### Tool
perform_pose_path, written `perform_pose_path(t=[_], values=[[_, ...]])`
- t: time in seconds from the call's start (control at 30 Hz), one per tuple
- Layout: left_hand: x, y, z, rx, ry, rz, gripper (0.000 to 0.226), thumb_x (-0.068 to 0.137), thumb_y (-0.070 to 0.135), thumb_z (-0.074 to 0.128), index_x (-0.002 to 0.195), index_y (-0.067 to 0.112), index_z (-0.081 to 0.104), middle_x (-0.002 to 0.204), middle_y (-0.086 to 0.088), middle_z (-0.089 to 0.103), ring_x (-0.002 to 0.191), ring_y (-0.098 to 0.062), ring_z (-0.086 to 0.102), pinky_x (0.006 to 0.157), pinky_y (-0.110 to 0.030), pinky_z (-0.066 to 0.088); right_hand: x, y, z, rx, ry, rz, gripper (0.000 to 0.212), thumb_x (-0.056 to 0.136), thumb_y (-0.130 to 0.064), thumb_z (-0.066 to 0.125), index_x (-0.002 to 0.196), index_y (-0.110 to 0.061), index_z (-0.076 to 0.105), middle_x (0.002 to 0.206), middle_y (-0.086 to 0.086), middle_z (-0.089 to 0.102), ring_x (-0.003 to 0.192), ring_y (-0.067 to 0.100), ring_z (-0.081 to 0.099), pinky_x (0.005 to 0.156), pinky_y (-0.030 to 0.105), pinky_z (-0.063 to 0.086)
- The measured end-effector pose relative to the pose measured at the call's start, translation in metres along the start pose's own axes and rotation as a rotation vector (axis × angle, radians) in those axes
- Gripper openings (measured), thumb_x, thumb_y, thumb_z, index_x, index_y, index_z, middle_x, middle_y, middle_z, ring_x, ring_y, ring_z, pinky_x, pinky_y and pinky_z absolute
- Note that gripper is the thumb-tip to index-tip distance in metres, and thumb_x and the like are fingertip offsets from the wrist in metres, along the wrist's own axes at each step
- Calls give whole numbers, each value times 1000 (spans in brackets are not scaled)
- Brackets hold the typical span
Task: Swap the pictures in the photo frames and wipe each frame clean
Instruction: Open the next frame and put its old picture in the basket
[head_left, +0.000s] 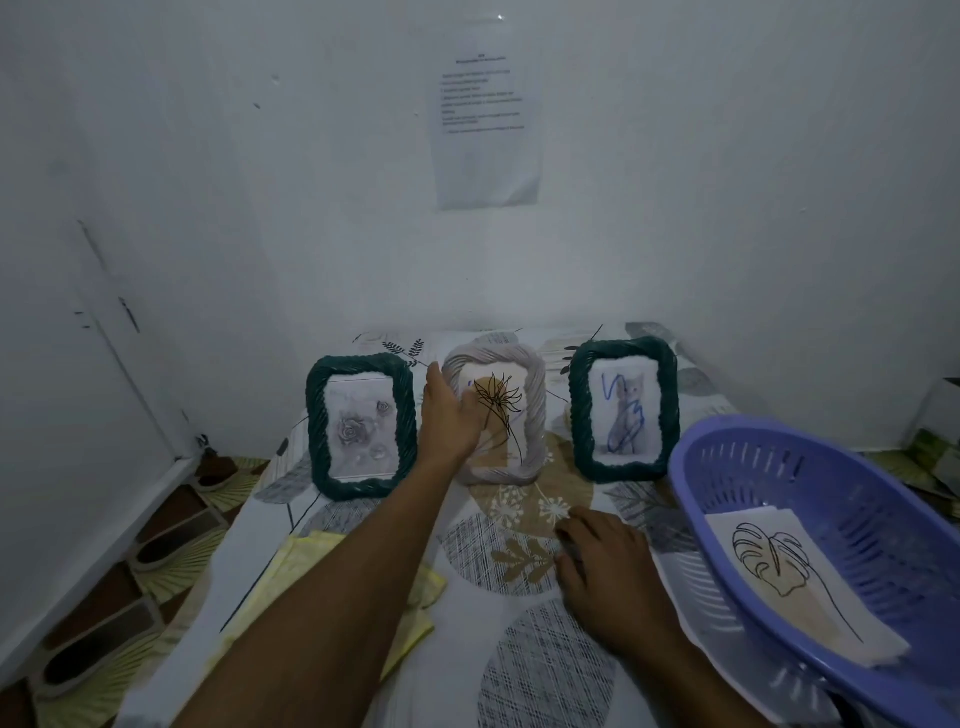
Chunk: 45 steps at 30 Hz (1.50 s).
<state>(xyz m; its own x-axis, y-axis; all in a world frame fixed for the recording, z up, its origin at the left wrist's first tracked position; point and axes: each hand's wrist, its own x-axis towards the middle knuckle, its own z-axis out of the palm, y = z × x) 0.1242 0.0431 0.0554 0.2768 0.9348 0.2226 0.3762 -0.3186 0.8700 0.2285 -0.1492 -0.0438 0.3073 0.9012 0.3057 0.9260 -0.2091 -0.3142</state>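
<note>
Three woven photo frames stand upright at the back of the table. The left green frame (362, 426) holds a rose picture. The middle pale frame (535, 410) holds a line-drawn plant picture. The right green frame (623, 408) holds a cat picture. My left hand (448, 415) reaches out to the pale frame's left edge, fingers spread against it; whether it grips is unclear. My right hand (605, 566) rests palm down on the tablecloth (540, 670), holding nothing. A yellow cloth (306, 566) lies under my left forearm. A leaf picture (795, 577) lies in the purple basket (737, 452).
The white wall rises just behind the frames, with a printed sheet (485, 130) taped on it. The purple basket fills the right front of the table. Shoes (166, 545) sit on the floor to the left of the table edge.
</note>
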Motion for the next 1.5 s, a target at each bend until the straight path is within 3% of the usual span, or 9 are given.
perform_pose_path(t=[0.13, 0.27, 0.43, 0.7, 0.87, 1.03, 1.23, 1.33, 1.5], values=[[2, -7, 4, -50, 78, -17, 36, 101, 22, 38, 135, 11, 36, 135, -11, 44, 122, -27, 46, 98, -39, 40, 0, -1, 0, 8, 2, 0, 34, 96, -34, 38, 124, -27, 56, 134, -7, 50, 125, 12, 43, 103, 32, 27], [-5, -14, -1, -223, 53, -62, 20, 99, 17, 44, 118, 19, 42, 112, -2, 53, 93, -17, 56, 82, -39, 51, 0, -1, -1, 33, 38, -3, 31, 92, -31, 43, 117, -24, 59, 124, -6, 56, 117, 14, 48, 98, 33, 32], [-15, -12, -21, -302, -49, 31, 15, 96, 14, 51, 108, 21, 47, 110, -1, 58, 99, -24, 61, 83, -44, 56, 0, -3, -3, 105, 82, -6, 22, 89, -24, 44, 106, -26, 58, 103, -9, 57, 99, 12, 51, 90, 33, 39], [-54, -6, -68, -529, -101, -25, 17, 96, 10, 52, 112, 16, 51, 105, -8, 71, 100, -29, 66, 82, -48, 56, 0, -13, -30, 431, 234, 57, 27, 98, -23, 52, 124, -21, 58, 119, -4, 62, 107, 7, 56, 92, 29, 49], [-92, -9, -74, -582, -129, -81, 17, 95, 5, 51, 112, 11, 51, 101, -11, 71, 82, -20, 67, 64, -32, 53, 11, -46, -65, 610, 300, 95, 30, 97, -20, 54, 126, -20, 58, 104, -9, 63, 90, -4, 58, 70, 8, 46], [-120, -13, -80, -651, -133, -129, 18, 95, 8, 54, 113, 9, 52, 100, -11, 71, 75, -17, 66, 57, -29, 52, 5, -58, -69, 620, 298, 169, 33, 93, -9, 58, 124, -19, 62, 103, -4, 66, 86, 0, 59, 74, 15, 49], [-128, -5, -81, -574, -144, -138, 9, 93, 6, 57, 94, 8, 48, 85, -12, 69, 71, -24, 61, 56, -32, 53, -2, -75, -73, 472, 232, 79, 30, 89, -22, 64, 117, -14, 65, 122, 1, 53, 113, 15, 50, 91, 21, 35], [-130, 11, -79, -570, -157, -119, 10, 93, 8, 56, 90, 9, 47, 77, -13, 61, 69, -23, 58, 56, -32, 53, -7, -92, -76, 414, 214, -49, 34, 85, -36, 67, 114, -19, 66, 110, -4, 55, 100, 8, 51, 82, 15, 40], [-132, 39, -77, -533, -140, -73, 20, 95, 20, 56, 79, 10, 49, 79, -14, 62, 72, -27, 64, 57, -37, 56, -13, -106, -81, 422, 271, -72, 45, 76, -51, 69, 111, -23, 66, 93, -9, 60, 77, 5, 60, 67, 26, 55]])
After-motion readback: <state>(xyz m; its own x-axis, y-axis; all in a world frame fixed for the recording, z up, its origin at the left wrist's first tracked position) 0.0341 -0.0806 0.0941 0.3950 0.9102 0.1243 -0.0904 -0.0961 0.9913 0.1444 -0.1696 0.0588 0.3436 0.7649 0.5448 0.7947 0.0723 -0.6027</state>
